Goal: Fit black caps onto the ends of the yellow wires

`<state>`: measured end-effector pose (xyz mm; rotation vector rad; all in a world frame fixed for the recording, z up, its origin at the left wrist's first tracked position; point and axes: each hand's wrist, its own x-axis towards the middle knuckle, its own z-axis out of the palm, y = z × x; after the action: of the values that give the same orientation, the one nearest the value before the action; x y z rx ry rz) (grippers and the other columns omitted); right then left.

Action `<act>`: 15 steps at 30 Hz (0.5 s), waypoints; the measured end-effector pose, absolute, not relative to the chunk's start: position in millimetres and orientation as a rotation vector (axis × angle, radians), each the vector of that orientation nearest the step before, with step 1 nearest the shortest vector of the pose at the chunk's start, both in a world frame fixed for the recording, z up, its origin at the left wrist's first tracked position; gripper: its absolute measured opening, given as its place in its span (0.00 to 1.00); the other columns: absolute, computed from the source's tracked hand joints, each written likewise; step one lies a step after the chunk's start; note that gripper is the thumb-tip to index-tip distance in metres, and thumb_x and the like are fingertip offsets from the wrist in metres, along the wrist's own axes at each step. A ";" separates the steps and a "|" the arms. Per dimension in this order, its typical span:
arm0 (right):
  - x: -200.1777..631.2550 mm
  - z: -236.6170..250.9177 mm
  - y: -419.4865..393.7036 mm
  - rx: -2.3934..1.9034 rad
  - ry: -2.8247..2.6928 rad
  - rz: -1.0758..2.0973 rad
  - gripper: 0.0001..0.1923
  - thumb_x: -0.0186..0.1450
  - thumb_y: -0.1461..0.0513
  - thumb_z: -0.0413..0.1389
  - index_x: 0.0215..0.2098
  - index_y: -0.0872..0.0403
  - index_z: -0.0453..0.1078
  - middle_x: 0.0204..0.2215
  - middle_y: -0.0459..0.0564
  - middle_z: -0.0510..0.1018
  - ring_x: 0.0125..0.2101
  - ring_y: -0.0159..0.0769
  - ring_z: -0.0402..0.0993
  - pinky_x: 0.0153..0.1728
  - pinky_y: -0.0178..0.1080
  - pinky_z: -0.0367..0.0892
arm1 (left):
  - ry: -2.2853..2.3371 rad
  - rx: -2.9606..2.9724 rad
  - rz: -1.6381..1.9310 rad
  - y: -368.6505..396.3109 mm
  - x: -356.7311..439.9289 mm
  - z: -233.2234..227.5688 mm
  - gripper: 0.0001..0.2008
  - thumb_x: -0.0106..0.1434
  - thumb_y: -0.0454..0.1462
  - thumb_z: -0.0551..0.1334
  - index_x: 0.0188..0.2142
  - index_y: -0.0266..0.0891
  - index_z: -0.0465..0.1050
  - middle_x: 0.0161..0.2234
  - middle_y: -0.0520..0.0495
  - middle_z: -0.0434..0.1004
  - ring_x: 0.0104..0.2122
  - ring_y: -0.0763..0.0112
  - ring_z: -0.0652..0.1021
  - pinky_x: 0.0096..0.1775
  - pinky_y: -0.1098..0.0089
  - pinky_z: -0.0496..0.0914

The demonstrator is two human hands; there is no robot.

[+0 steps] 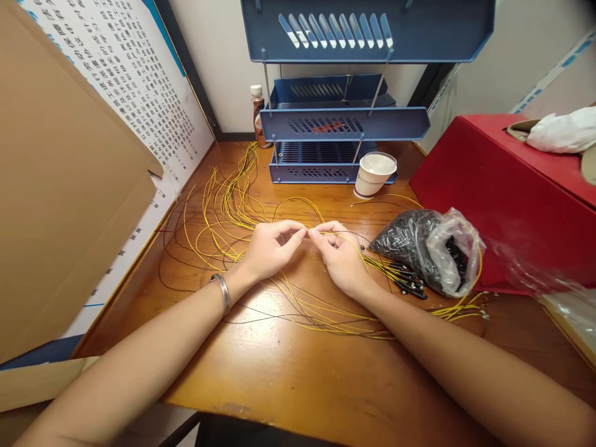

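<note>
Thin yellow wire (308, 232) pinched between fingertips of left hand (269, 249) and right hand (341, 256), both resting low on glossy wooden table (298, 366).

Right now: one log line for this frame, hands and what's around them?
left hand: pinching yellow wire | right hand: pinching same wire | near: bag of black parts, paper cup, wooden desk

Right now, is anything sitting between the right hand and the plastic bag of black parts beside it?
Only loose wire. The right hand pinches a yellow wire with the left hand, and between it and the plastic bag lie a bundle of yellow wires and several black connectors on the table.
</note>
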<state>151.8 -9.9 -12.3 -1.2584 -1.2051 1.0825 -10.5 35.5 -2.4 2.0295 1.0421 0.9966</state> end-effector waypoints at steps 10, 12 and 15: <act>152.9 -14.1 -8.9 -1.233 -1.202 1.051 0.21 0.64 0.45 0.60 0.33 0.52 0.66 0.14 0.37 0.60 0.16 0.25 0.52 0.21 0.34 0.47 | 0.954 2.142 1.015 38.2 -12.6 -1.2 0.11 0.65 0.38 0.63 0.35 0.36 0.83 0.30 0.48 0.85 0.24 0.78 0.76 0.28 0.77 0.68; 153.3 -14.2 -8.4 -1.237 -1.216 1.049 0.20 0.64 0.45 0.60 0.34 0.53 0.67 0.14 0.37 0.60 0.16 0.25 0.53 0.21 0.34 0.48 | 0.952 2.143 1.023 38.2 -12.4 -0.8 0.10 0.64 0.38 0.63 0.35 0.36 0.84 0.29 0.48 0.85 0.24 0.79 0.76 0.27 0.77 0.67; 153.6 -13.9 -8.3 -1.237 -1.228 1.060 0.18 0.65 0.46 0.59 0.34 0.53 0.67 0.15 0.36 0.60 0.16 0.25 0.53 0.21 0.34 0.49 | 0.957 2.133 1.026 37.6 -12.4 0.1 0.10 0.64 0.38 0.63 0.34 0.36 0.83 0.27 0.49 0.84 0.22 0.79 0.74 0.25 0.77 0.66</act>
<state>153.6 -8.3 -13.9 -1.2373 -1.2283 1.0601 -12.4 37.6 0.1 2.1332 0.9565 1.0259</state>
